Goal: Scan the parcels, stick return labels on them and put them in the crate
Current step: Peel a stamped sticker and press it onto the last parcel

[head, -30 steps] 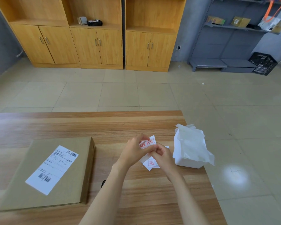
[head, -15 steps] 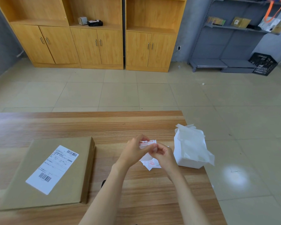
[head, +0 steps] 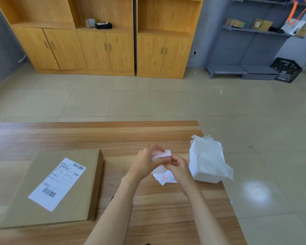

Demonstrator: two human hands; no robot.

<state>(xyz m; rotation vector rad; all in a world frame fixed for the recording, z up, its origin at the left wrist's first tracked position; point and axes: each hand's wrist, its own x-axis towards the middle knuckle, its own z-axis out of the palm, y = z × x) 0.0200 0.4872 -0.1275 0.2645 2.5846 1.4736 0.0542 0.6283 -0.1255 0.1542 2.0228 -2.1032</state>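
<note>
Hands: our left hand (head: 145, 163) and right hand (head: 178, 167) pinch the return label (head: 161, 153).
Change: we have turned it face-up, backing (head: 159, 169) peeling; parcel (head: 51, 188) next.

Only two forearms and two hands of the person show, and everything above the elbows lies outside the lower edge of the head view. The left forearm (head: 113, 209) and the right forearm (head: 205, 213) are bare along their whole visible length, slender, smooth in outline, and taper evenly toward narrow wrists. The left hand (head: 145, 163) and the right hand (head: 179, 167) are likewise bare, with slim fingers and softly rounded knuckles; nails and finer marks are too small to tell
</note>
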